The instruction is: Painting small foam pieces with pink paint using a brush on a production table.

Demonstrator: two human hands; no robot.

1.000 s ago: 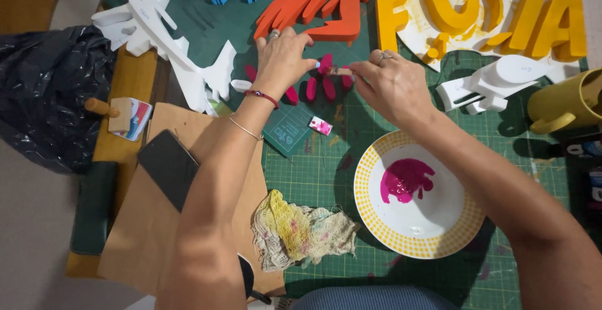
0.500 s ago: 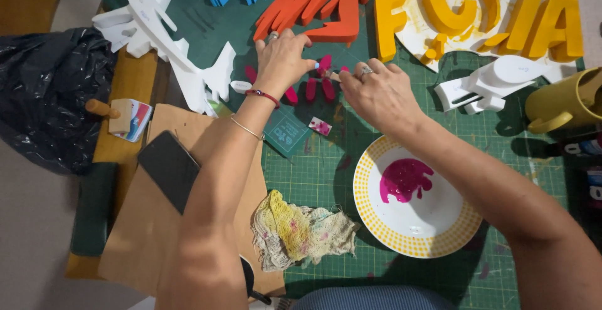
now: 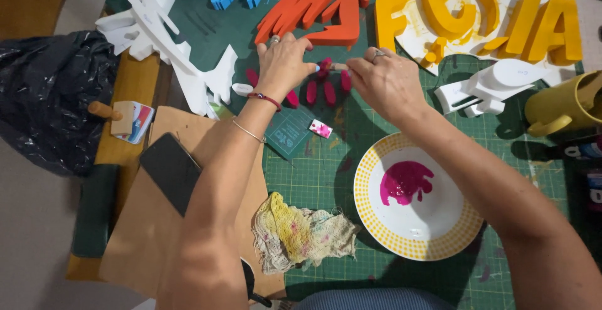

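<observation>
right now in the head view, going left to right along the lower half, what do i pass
black plastic bag → dark phone → stained rag → yellow-rimmed plate with magenta paint

Bare mat (image 3: 326, 178) btwn rag (image 3: 304, 235) & plate (image 3: 376, 228); orange foam (image 3: 320, 3), yellow letters (image 3: 483, 9) block far side.

Your left hand (image 3: 285, 65) presses down on the magenta foam pieces (image 3: 311, 90) on the green cutting mat (image 3: 326, 166), while your right hand (image 3: 382, 81) pinches a thin brush (image 3: 335, 67) whose tip meets them. Just below your right wrist sits a yellow-rimmed plate (image 3: 376, 222) with magenta paint (image 3: 404, 181). A stained rag (image 3: 301, 235) lies left of the plate. Orange (image 3: 320, 0) and yellow letters (image 3: 476, 9) lie beyond your hands.
</observation>
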